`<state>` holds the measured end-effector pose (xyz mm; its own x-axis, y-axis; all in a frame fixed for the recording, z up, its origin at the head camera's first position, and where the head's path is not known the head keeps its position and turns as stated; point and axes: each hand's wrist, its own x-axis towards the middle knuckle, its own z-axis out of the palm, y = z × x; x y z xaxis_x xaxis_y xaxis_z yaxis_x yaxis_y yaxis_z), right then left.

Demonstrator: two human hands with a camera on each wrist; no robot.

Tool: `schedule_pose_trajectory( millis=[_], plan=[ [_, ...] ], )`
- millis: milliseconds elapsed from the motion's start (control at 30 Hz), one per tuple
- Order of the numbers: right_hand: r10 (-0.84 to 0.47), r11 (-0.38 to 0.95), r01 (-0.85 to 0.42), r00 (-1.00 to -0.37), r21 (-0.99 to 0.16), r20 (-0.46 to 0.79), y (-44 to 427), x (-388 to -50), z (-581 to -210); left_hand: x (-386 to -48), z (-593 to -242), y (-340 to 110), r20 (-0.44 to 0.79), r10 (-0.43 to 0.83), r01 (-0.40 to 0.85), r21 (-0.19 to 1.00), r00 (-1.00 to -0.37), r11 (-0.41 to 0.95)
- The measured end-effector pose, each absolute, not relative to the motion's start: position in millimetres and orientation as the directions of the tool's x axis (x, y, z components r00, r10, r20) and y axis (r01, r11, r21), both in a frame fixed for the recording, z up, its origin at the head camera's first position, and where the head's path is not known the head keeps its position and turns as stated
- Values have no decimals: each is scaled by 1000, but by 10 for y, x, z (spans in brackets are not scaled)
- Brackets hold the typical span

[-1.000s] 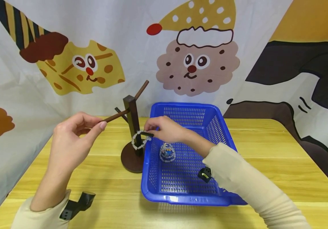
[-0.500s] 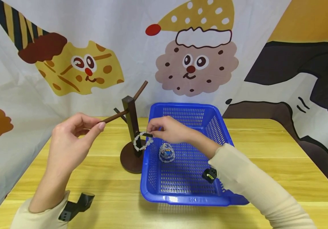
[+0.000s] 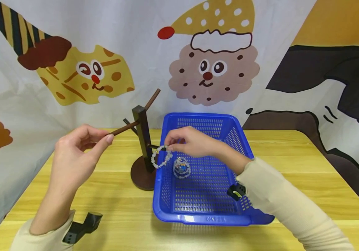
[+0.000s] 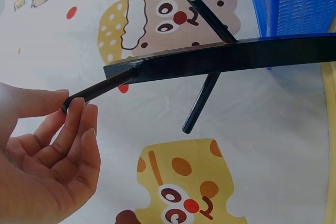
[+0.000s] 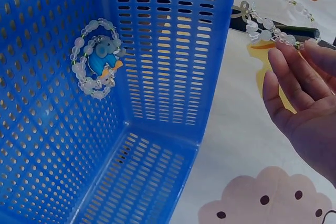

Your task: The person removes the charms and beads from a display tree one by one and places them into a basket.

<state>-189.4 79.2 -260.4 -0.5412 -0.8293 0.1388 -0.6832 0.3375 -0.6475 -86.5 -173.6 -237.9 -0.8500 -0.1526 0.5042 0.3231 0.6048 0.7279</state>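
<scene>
My left hand point(image 3: 76, 153) pinches the end of an upper peg point(image 4: 102, 88) on a dark brown wooden peg stand point(image 3: 144, 139). The right hand point(image 3: 190, 141) pinches a clear and pale beaded bracelet point(image 3: 158, 163) by its top edge, at the outer end of the stand's lower right peg point(image 4: 210, 17). That peg seems to pass through the loop near its tip; fingers partly hide the spot. Inside the blue plastic basket point(image 3: 210, 219) lies more beaded jewellery point(image 5: 86, 69) with a blue elephant charm point(image 5: 105, 59).
The basket stands just right of the stand, its left rim under the right hand. A round base point(image 3: 143, 177) carries the post on the wooden table point(image 3: 119, 216). Behind hangs a white cartoon-printed cloth point(image 3: 148, 42).
My right hand and the bracelet have slid to the right along the lower peg, toward its tip. The left hand keeps its pinch on the upper peg.
</scene>
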Motion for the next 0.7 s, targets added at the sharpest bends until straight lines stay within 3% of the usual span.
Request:
schedule_pose_trajectory(
  millis=[500, 700],
  plan=[
    [-843, 300, -705, -511, -643, 167, 908, -1901, -2572, -869, -2385, -1735, 506, -151, 321, 722, -849, 612],
    [-824, 311, -699, -536, -643, 184, 973, -1917, -2574, -873, -2383, -1738, 502, -151, 324, 731, -852, 600]
  ],
)
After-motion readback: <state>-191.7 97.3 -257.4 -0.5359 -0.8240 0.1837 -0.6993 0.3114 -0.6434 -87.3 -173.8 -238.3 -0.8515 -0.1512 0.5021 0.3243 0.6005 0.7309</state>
